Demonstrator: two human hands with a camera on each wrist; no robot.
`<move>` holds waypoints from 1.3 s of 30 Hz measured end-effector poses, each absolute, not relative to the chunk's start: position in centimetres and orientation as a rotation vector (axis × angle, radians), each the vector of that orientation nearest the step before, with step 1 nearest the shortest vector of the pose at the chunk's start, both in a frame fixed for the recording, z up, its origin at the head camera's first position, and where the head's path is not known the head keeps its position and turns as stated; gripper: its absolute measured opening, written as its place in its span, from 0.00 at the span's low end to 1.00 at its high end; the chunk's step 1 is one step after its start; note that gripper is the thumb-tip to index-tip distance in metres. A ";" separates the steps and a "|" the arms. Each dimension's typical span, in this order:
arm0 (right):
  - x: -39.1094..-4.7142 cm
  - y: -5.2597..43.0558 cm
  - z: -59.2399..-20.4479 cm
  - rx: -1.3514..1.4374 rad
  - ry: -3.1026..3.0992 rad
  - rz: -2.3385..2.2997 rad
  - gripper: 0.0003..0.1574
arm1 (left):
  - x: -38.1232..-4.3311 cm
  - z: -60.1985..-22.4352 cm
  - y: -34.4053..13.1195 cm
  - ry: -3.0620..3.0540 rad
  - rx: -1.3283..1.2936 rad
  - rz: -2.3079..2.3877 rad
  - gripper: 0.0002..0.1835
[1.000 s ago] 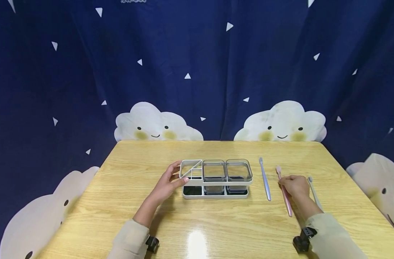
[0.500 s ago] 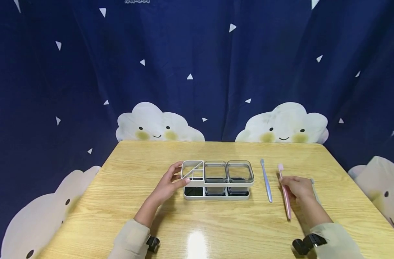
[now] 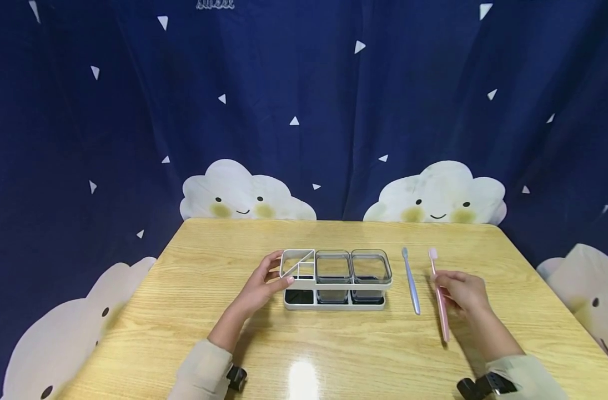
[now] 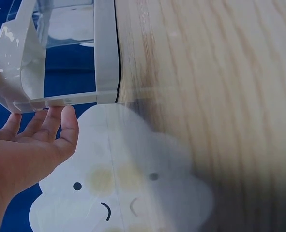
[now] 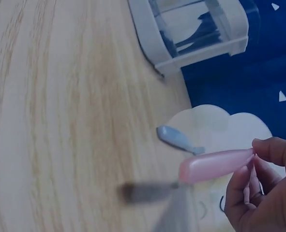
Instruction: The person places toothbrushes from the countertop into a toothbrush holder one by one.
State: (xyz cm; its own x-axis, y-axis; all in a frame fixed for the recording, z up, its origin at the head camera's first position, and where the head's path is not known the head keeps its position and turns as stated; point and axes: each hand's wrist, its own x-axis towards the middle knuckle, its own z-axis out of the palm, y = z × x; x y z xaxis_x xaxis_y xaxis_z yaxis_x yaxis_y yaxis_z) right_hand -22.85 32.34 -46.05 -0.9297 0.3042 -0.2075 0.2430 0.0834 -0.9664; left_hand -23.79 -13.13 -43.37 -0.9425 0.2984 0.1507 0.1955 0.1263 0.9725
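Observation:
A white toothbrush holder stands mid-table, with a divided section at its left and two clear cups to the right of it. My left hand holds its left end, thumb on the front rim and fingers against the side wall. My right hand pinches a pink toothbrush by its handle between thumb and fingers. The brush is raised off the table, its shadow apart from it in the right wrist view, bristle end pointing away. Left of it lies a blue toothbrush.
All of this is on a pale wooden table. A dark blue curtain with clouds and white triangles hangs behind and beside it. A black wrist device sits at each sleeve.
My right hand has lifted the pink toothbrush off the table. A grey-green toothbrush seen earlier to its right is now hidden behind the right hand and forearm. My left hand keeps its place.

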 end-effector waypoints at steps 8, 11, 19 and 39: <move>-25.4 34.0 -50.1 -0.464 -2.330 1.732 0.25 | -23.1 -42.3 -13.0 2.286 0.491 1.963 0.35; -24.2 32.6 -47.5 -0.439 -2.352 1.751 0.25 | -22.6 -41.4 -12.9 2.287 0.498 1.948 0.35; -23.7 31.2 -45.0 -0.437 -2.353 1.835 0.31 | -21.9 -40.3 -12.7 2.277 0.498 1.937 0.35; -19.8 24.7 -36.7 -0.189 -2.304 1.714 0.21 | -22.1 -40.6 -12.8 2.267 0.492 1.936 0.34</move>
